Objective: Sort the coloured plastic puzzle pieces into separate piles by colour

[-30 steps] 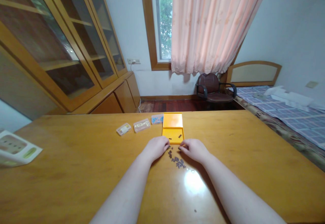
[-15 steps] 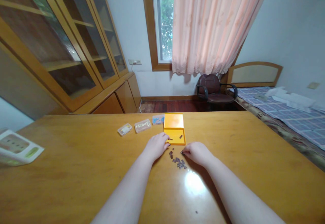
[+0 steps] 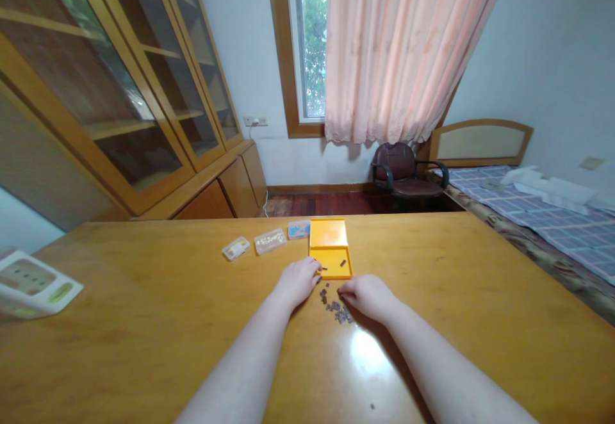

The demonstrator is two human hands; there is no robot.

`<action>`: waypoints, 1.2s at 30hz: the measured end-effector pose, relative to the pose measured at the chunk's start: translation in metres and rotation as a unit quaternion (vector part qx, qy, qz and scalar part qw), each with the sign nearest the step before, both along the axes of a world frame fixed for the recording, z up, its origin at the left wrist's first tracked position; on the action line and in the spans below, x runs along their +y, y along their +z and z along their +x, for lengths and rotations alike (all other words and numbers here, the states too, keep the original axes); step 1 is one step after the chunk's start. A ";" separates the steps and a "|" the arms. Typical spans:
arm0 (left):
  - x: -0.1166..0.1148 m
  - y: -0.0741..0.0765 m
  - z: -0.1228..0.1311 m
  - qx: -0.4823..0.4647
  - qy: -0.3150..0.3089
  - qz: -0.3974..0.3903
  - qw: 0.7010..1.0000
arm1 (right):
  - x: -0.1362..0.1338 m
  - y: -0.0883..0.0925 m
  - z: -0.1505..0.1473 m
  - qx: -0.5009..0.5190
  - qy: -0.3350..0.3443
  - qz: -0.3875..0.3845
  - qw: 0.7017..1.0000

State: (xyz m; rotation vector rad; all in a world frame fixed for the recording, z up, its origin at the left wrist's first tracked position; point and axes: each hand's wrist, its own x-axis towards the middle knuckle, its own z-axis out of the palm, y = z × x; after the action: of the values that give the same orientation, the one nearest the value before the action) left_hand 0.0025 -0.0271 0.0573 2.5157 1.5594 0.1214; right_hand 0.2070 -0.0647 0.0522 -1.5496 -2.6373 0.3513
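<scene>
An open orange box [image 3: 331, 250] lies on the wooden table [image 3: 144, 321], with two small dark pieces inside its near half. My left hand [image 3: 298, 280] rests with curled fingers at the box's near left corner; whether it holds anything is hidden. My right hand [image 3: 364, 294] lies just below the box, fingertips pinched together at a pile of several small dark pieces [image 3: 336, 307] scattered between both hands. What the pinch holds is too small to make out.
Three small clear plastic cases [image 3: 269, 241] sit left of the orange box. A white and green carton [image 3: 33, 286] lies at the table's left edge. Beyond the table stand a glass-door cabinet, a dark chair [image 3: 403, 171] and a bed at right.
My left hand went up to the box's near edge, then drew back slightly. My right hand moved down and left from the box's edge to the pile of dark pieces.
</scene>
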 end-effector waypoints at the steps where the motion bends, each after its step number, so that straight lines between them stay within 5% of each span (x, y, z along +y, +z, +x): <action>1: -0.002 0.002 0.000 -0.008 -0.004 0.004 1.000 | 0.000 -0.001 -0.001 -0.004 0.000 0.000 1.000; 8: -0.010 0.005 0.002 -0.011 -0.097 -0.039 0.994 | 0.002 -0.001 0.000 -0.038 -0.035 0.012 0.999; 28: -0.010 0.000 0.008 0.008 -0.068 -0.054 0.996 | 0.002 -0.006 0.000 -0.001 -0.047 0.033 0.998; 36: -0.010 0.000 0.010 0.015 -0.067 -0.050 0.996 | 0.019 -0.017 0.002 0.106 -0.185 0.061 0.975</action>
State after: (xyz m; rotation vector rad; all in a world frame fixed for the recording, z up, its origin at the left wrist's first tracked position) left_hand 0.0121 -0.0374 0.0577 2.5448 1.3674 -0.0123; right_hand 0.2093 -0.0452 0.0350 -1.8003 -2.1140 0.3017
